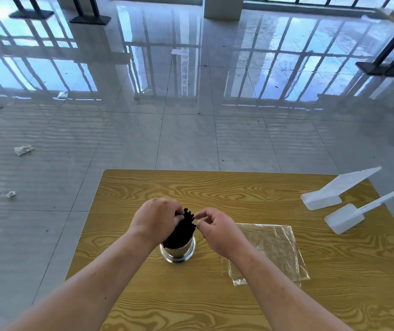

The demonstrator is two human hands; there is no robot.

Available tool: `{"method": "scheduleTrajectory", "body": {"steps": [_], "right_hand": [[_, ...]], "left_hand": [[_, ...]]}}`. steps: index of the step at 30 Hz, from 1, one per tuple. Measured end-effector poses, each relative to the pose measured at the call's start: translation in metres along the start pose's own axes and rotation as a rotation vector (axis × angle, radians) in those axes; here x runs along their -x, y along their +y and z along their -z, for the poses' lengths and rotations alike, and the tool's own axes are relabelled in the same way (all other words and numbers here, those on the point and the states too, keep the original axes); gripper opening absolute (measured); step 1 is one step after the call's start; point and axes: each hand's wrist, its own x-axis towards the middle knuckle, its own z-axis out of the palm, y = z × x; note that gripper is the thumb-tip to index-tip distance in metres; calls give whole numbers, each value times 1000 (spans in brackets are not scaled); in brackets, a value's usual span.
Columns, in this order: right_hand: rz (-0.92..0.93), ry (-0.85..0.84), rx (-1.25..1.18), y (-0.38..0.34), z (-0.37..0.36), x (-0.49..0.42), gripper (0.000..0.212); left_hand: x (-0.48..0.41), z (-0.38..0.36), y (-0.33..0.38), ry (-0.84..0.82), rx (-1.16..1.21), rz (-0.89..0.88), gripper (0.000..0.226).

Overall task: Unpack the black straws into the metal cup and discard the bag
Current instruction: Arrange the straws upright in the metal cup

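Metal cup (pixel 178 253) on wood-grain table (pixel 215 187) (glossy tiled floor (pixel 191 139))

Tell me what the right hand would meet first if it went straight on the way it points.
Most likely the black straws in the metal cup: the right hand points left at their tops, very close. The left hand grips them beyond. Depth is unclear.

Yellow wood-grain table (pixel 215 187), metal cup (pixel 178 253) upright near its middle, clear plastic bag (pixel 270 254) flat just right of the cup, white scoop (pixel 334 191) at far right edge, second white scoop (pixel 345 220) beside it, both apart from the bag
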Motion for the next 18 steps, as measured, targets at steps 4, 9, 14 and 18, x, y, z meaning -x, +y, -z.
{"method": "scheduleTrajectory", "body": {"steps": [4, 9, 14, 18], "right_hand": [[8, 24, -3, -4, -2, -2, 15], [-22, 81, 42, -4, -4, -2, 20], [-97, -68, -106, -8, -12, -2, 37], [-78, -26, -141, -7, -8, 0, 29]], "left_hand": [[-4, 9, 0, -27, 1, 6, 12], [0, 0, 3, -186, -45, 76, 74], [1, -10, 6, -226, 2, 63, 69], [-1, -8, 9, -183, -5, -13, 23]]}}
